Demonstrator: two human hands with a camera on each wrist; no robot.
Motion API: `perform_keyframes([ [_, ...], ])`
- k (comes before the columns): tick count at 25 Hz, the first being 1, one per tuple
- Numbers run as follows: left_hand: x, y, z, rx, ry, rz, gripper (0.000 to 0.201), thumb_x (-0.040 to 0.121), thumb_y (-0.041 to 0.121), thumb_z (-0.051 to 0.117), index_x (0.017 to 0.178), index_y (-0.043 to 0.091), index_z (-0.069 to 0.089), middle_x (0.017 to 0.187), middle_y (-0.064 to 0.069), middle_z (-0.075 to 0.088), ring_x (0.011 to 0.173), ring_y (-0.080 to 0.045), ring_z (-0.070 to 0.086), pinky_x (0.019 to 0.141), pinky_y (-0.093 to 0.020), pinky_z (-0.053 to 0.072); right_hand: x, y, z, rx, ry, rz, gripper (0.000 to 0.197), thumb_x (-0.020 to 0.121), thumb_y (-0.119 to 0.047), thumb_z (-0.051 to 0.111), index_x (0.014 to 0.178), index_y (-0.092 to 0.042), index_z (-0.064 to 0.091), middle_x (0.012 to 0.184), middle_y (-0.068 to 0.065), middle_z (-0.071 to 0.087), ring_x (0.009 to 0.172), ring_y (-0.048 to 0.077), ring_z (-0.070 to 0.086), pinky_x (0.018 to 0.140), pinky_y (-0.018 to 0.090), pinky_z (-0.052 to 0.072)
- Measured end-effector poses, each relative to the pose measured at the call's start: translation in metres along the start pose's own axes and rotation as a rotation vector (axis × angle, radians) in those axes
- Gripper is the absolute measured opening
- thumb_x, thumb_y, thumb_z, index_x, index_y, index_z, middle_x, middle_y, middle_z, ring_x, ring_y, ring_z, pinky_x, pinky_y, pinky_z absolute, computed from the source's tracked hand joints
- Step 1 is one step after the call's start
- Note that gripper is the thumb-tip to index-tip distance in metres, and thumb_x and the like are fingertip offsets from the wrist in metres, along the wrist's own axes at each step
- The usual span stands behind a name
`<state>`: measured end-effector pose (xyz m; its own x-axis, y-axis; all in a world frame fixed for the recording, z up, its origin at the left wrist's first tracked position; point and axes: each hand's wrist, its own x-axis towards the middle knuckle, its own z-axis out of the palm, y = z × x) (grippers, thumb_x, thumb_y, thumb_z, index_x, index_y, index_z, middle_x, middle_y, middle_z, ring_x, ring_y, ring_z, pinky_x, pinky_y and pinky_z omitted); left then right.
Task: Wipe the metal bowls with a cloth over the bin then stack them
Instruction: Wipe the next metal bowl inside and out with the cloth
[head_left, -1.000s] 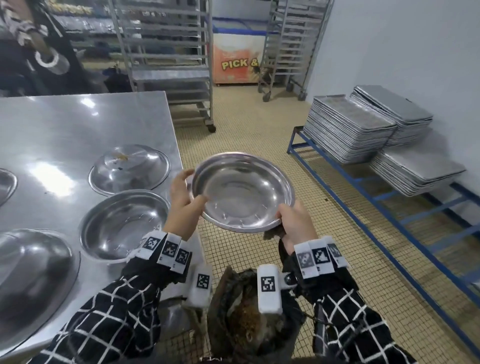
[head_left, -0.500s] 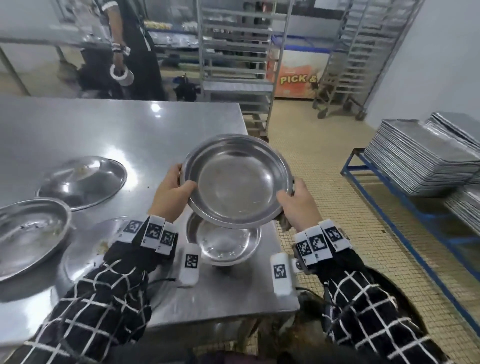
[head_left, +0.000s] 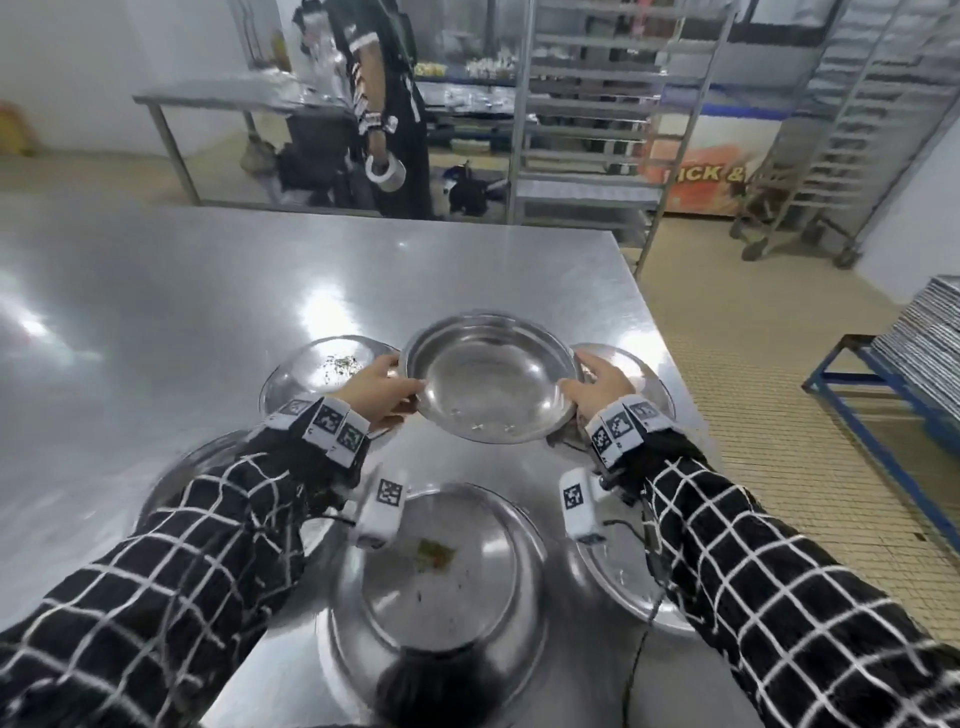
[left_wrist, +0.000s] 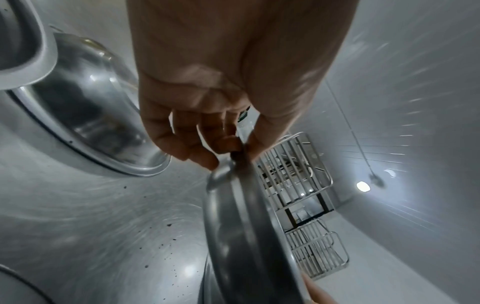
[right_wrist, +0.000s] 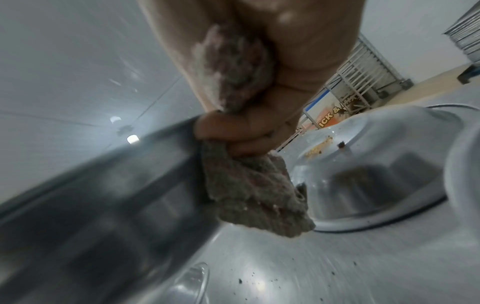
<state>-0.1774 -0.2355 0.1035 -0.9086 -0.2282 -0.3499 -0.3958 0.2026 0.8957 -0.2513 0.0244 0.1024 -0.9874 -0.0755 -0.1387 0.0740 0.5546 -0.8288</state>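
Observation:
I hold a shallow metal bowl (head_left: 491, 376) by its rim in both hands, right way up, low over the steel table (head_left: 208, 291). My left hand (head_left: 400, 379) pinches the left rim, thumb on top; the left wrist view shows that pinch (left_wrist: 233, 148) on the bowl's edge (left_wrist: 233, 226). My right hand (head_left: 576, 376) grips the right rim. In the right wrist view this hand (right_wrist: 233, 135) also clutches a grey cloth (right_wrist: 249, 185) against the bowl (right_wrist: 103, 185). The bin is out of sight.
Upturned bowls lie left (head_left: 322, 374) and right (head_left: 628, 374) of the held one. A nearer upturned bowl (head_left: 436, 571) carries food scraps. More bowls sit at the near left (head_left: 171, 493) and near right (head_left: 623, 587). A person (head_left: 384, 104) stands beyond the table, by racks (head_left: 587, 104).
The bowl has travelled from over the bin beside the table to above the tabletop, between the upturned bowls. Both hands kept their hold. My view swung left onto the table.

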Motion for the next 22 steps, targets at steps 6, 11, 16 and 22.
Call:
perform_keyframes([
  [6,0.044,-0.026,-0.014,0.194,-0.01,-0.136,0.016,0.089,0.005,0.062,0.104,0.001,0.061,0.068,-0.008,0.056,0.053,-0.015,0.049,0.05,-0.023,0.042,0.049,0.006,0.048,-0.176,-0.094,0.079,0.053,0.089,-0.014,0.059,0.139,-0.017,0.042,0.122,0.007,0.059,0.073,0.013,0.058,0.062,0.018,0.05],
  [11,0.077,-0.046,-0.006,0.379,0.015,-0.222,0.02,0.088,0.012,0.065,0.104,-0.002,0.064,0.066,-0.004,0.058,0.051,-0.011,0.051,0.043,-0.018,0.039,0.078,0.024,0.065,-0.352,-0.158,0.153,0.039,0.091,-0.024,0.056,0.127,-0.008,0.054,0.126,0.016,0.058,0.115,0.031,0.055,0.09,0.033,0.044],
  [16,0.092,-0.053,-0.001,0.434,0.035,-0.221,0.026,0.084,0.01,0.067,0.108,0.001,0.063,0.071,-0.005,0.062,0.055,-0.012,0.056,0.045,-0.02,0.041,0.089,0.034,0.07,-0.43,-0.192,0.199,0.037,0.093,-0.029,0.052,0.122,-0.007,0.058,0.121,0.014,0.061,0.111,0.031,0.058,0.09,0.031,0.046],
  [22,0.091,-0.053,-0.004,0.503,0.092,-0.217,0.035,0.081,0.023,0.069,0.109,0.006,0.058,0.078,-0.003,0.062,0.067,-0.017,0.059,0.064,-0.031,0.051,0.093,0.028,0.061,-0.536,-0.205,0.18,0.052,0.096,-0.05,0.039,0.121,-0.008,0.054,0.107,0.011,0.062,0.085,0.024,0.056,0.076,0.032,0.043],
])
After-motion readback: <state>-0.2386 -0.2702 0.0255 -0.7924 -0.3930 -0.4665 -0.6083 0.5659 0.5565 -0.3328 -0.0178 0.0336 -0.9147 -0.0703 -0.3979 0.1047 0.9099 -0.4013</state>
